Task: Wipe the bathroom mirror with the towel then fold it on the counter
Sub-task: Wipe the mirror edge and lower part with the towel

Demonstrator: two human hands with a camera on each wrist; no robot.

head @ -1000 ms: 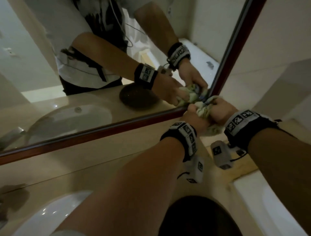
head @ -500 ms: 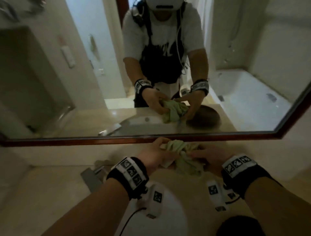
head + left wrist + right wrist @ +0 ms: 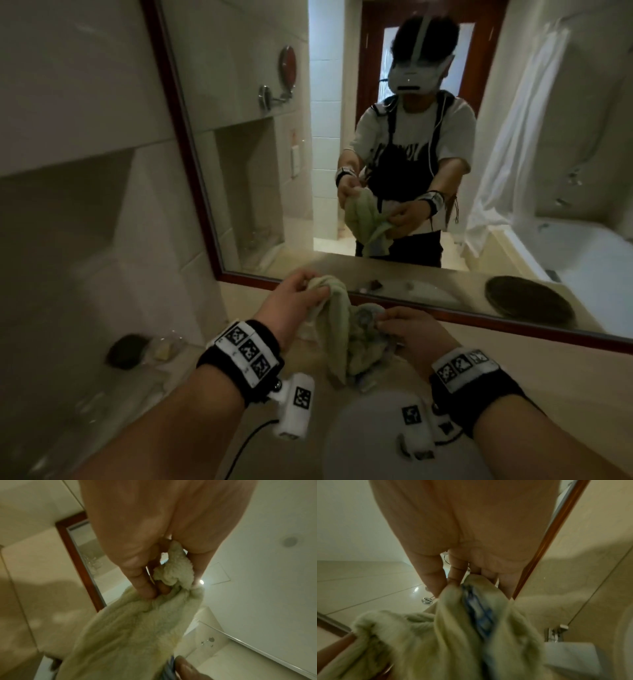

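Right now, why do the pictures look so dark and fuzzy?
Head view: dim bathroom, walls bend from the wide lens, wood-framed mirror fairly clear. Left wrist view: palm near the lens soft, pale green fluffy towel clearer. Right wrist view: the towel smeared by blur.

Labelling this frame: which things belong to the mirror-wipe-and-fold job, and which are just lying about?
Job:
towel, bunched, held by left hand and right hand
mirror
counter

Lying about:
dark round dish
soap-like piece
basin

Pale green towel (image 3: 337, 337) (bunched, blue-striped) hangs before the red-framed mirror (image 3: 342, 137).
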